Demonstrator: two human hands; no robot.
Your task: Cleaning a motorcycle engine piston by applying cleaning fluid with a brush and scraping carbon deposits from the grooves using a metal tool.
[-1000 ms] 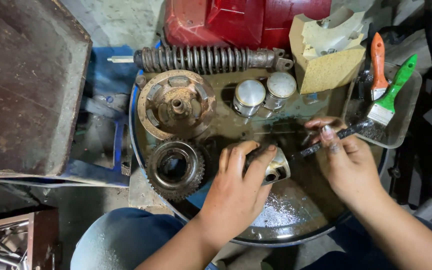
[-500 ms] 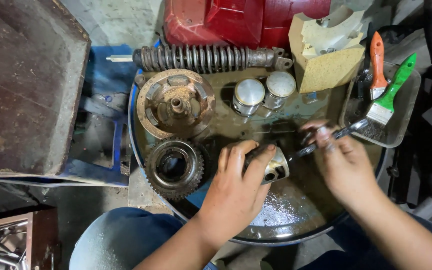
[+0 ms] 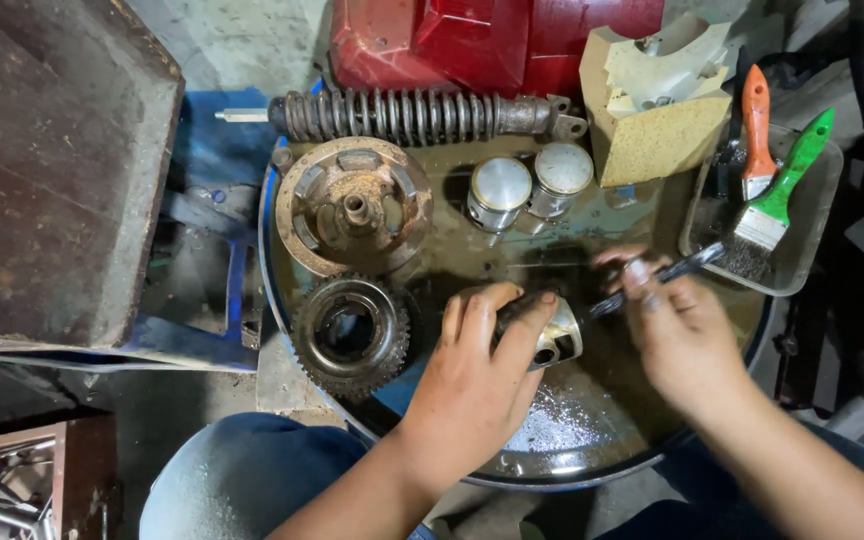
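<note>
Little has moved since the earlier frames: the right hand (image 3: 687, 335) has slid its thin metal tool (image 3: 652, 280) slightly along, and the left hand (image 3: 477, 385) holds the same small metal part (image 3: 555, 340) in the same spot. That part, a short cylinder with a pale, greasy face, sits low over the middle of the round drum top (image 3: 592, 450) that serves as a counter. The left hand is clamped around it, fingers curled over the top. The right hand is pinched shut on the tool, whose tip meets the open end of the part.

How far the work has gone is hard to judge. The part looks still grimy and the tool is still at it, so I would say the scraping or picking is under way, not finished. Two silver pistons (image 3: 527, 190) standing near the far edge look cleaner.

Around the hands the counter is crowded. A rusty hub-like disc (image 3: 352, 205) lies to the far left, with a toothed gear (image 3: 352, 330) just in front of it, near the left hand. A coil spring shock absorber (image 3: 412, 115) lies along the far edge. To the right stands a clear tray (image 3: 817, 225) holding a green-handled brush (image 3: 777, 195) and an orange-handled one (image 3: 755, 130); the tool's far end reaches toward that tray. A yellowish foam block (image 3: 657, 110) sits behind. Nothing blocks the hands directly, though the gear leaves little room on the left.
</note>
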